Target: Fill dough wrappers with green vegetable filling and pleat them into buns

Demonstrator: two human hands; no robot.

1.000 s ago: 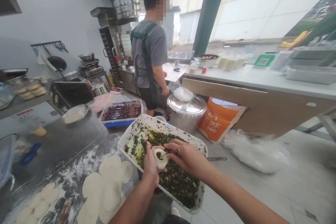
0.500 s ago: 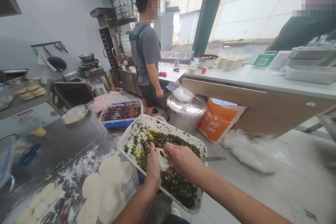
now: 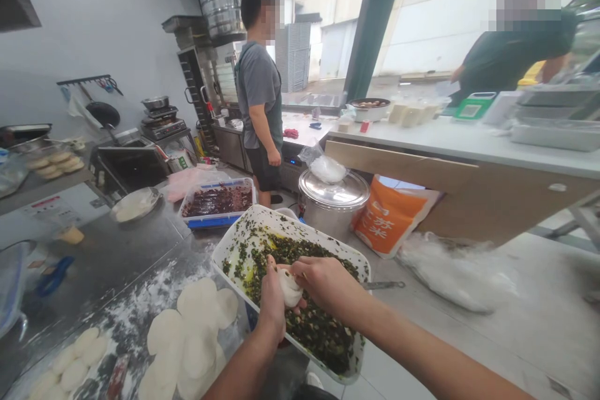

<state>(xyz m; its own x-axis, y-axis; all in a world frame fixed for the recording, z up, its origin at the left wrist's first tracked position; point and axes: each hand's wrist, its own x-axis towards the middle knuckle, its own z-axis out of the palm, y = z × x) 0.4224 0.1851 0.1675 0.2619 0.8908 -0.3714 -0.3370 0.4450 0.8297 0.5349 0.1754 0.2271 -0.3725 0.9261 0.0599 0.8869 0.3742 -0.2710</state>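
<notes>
A white stuffed bun (image 3: 290, 288) with pleated dough sits between my hands, its top gathered to a small opening. My left hand (image 3: 273, 298) cups it from the left and below. The fingers of my right hand (image 3: 319, 279) pinch the dough at its top edge. Beneath both hands is a white tub (image 3: 225, 262) of chopped dark green filling (image 3: 323, 337). A metal utensil handle (image 3: 384, 285) sticks out over the tub's right rim. To the left, flat round dough wrappers (image 3: 187, 331) lie overlapping on the floured steel table (image 3: 154, 262).
Small dough pieces (image 3: 75, 362) and a rolling pin (image 3: 117, 377) lie at the lower left. Behind the tub stand a container of dark red filling (image 3: 218, 200), a lidded steel pot (image 3: 334, 190) and an orange sack (image 3: 389, 215). A co-worker (image 3: 260, 94) stands beyond; another person (image 3: 520, 56) is outside.
The bun's opening has become smaller as my right fingers shifted slightly left along its edge. The co-worker has turned a little, and the person outside has come further into view.
</notes>
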